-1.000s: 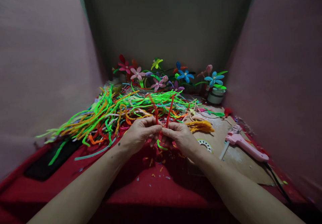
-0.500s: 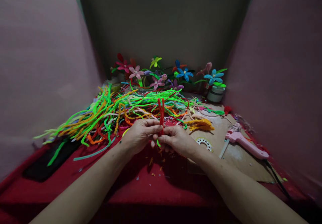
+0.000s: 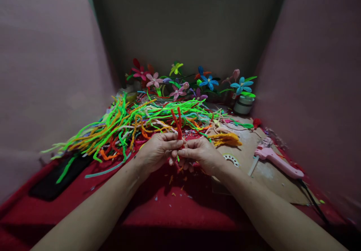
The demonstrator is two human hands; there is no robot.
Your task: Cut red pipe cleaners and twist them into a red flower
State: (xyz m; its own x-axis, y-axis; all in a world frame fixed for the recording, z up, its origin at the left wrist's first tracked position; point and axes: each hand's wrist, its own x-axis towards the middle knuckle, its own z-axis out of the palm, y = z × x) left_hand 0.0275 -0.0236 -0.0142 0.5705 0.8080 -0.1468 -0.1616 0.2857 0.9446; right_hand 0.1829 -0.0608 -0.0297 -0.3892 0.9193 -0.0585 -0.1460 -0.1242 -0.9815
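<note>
Red pipe cleaners [image 3: 178,125] stand up between my two hands, their upper ends spread in a narrow V. My left hand [image 3: 162,147] pinches them between thumb and fingers. Close against it, my right hand [image 3: 197,152] is closed around their lower part, where a small bit of green pipe cleaner [image 3: 178,158] shows below the fingers. How the red and green pieces join is hidden by my fingertips. Just beyond my hands lies a large heap of loose pipe cleaners [image 3: 158,110], mostly green, orange and white.
Pipe-cleaner flowers [image 3: 208,82] line the back, one beside a small jar [image 3: 243,105]. At right, a pink glue gun [image 3: 278,160] rests on cardboard [image 3: 267,187] near an orange bundle [image 3: 227,139] and a white holed disc [image 3: 231,160]. A black phone-like slab [image 3: 53,183] lies left on the red cloth [image 3: 169,213].
The red pipe cleaners have tilted left, and their tips have spread apart. My hands stay together in nearly the same place. The whole view has shifted slightly.
</note>
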